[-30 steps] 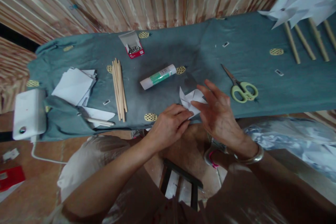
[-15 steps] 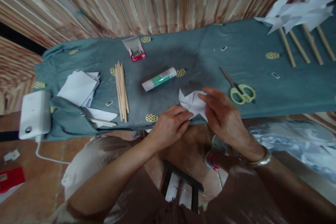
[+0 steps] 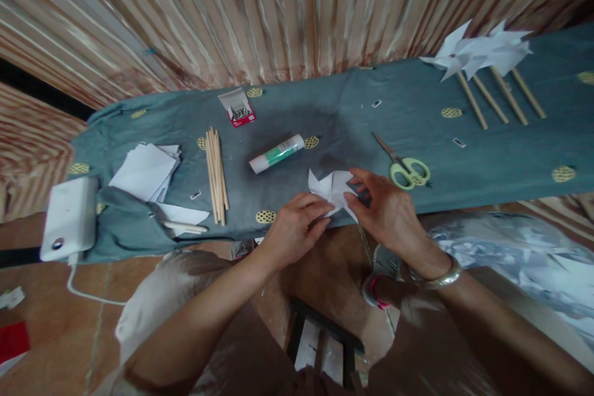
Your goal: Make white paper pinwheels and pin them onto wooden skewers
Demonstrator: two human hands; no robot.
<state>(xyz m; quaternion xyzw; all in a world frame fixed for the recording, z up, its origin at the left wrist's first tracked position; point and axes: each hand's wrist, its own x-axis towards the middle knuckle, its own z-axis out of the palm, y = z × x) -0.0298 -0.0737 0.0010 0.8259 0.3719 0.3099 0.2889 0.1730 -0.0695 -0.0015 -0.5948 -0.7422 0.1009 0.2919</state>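
A white folded paper pinwheel (image 3: 330, 189) lies at the near edge of the blue-grey cloth (image 3: 325, 111). My left hand (image 3: 293, 230) pinches its lower left part with curled fingers. My right hand (image 3: 387, 209) grips its right side, fingers bent over the paper. A glue stick (image 3: 276, 153) lies just behind the paper. Green-handled scissors (image 3: 403, 167) rest to the right of my right hand.
A bundle of wooden sticks (image 3: 216, 164) and a stack of white paper squares (image 3: 145, 169) lie at the left. A red box of pins (image 3: 239, 109) sits at the back. Finished pinwheels on sticks (image 3: 482, 62) lie at the far right. A white device (image 3: 68, 218) sits at the left end.
My right hand has come down from spread fingers onto the paper and now grips it. The view has tilted, so the table sits lower and further left.
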